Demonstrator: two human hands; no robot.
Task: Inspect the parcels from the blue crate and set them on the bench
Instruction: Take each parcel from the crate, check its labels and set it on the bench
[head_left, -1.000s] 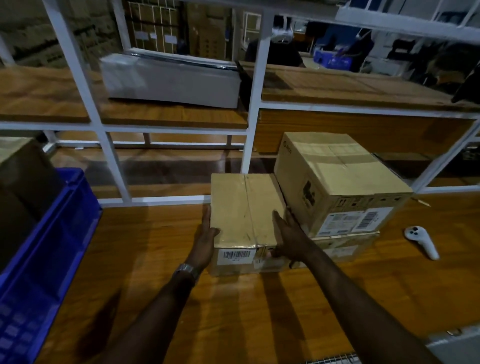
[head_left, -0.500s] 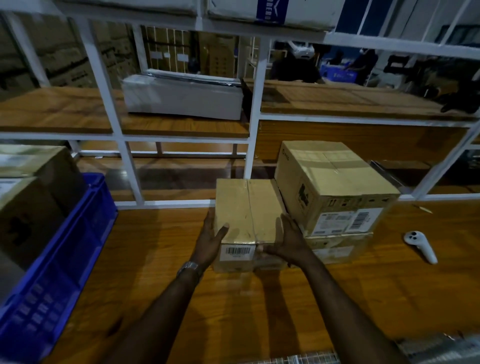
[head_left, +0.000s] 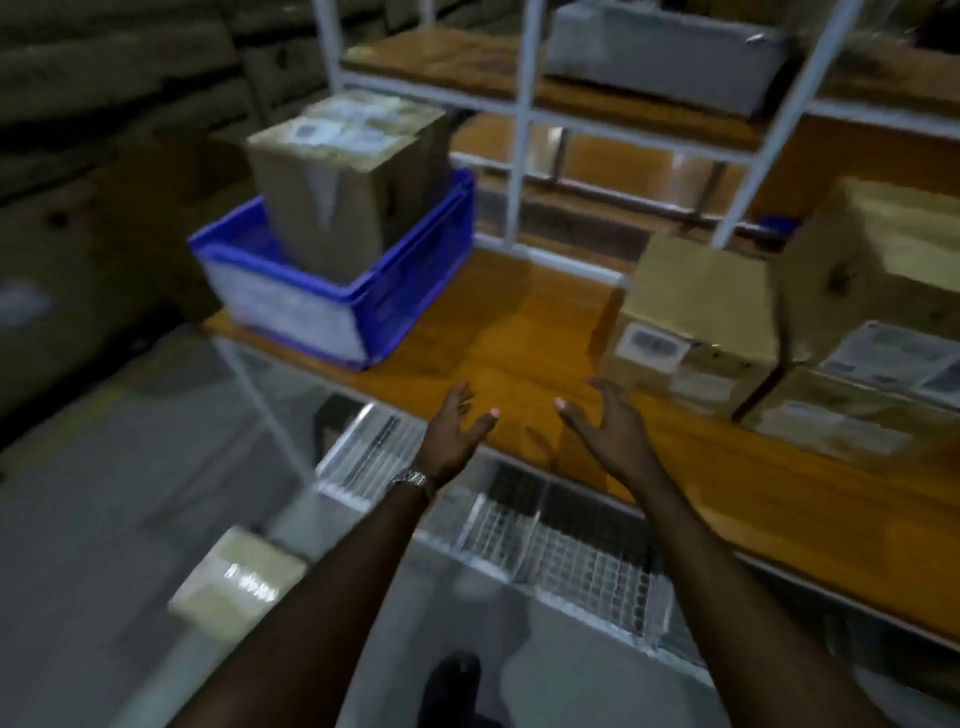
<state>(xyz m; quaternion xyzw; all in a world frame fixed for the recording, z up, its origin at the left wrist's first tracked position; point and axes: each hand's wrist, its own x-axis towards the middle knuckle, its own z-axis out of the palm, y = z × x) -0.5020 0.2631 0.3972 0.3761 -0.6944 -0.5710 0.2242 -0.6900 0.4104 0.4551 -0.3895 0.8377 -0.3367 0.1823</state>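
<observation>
The blue crate (head_left: 395, 306) stands at the left end of the wooden bench (head_left: 519, 332) with a tall cardboard parcel (head_left: 343, 182) upright inside it. To the right, a flat parcel (head_left: 696, 312) with a barcode label rests on the bench beside a larger box (head_left: 893, 249) stacked on another parcel (head_left: 841, 421). My left hand (head_left: 457, 436) and my right hand (head_left: 608, 431) hover over the bench's front edge, palms facing each other, fingers spread, holding nothing. The frame is blurred.
White shelf uprights (head_left: 519, 130) rise behind the bench, with a grey case (head_left: 665, 52) on the upper shelf. Wire baskets (head_left: 561, 545) hang under the bench front. A small box (head_left: 239, 577) lies on the grey floor at the lower left.
Both hands have let go of the flat parcel and drawn back toward me. The view has swung left, bringing the blue crate and its parcel into sight.
</observation>
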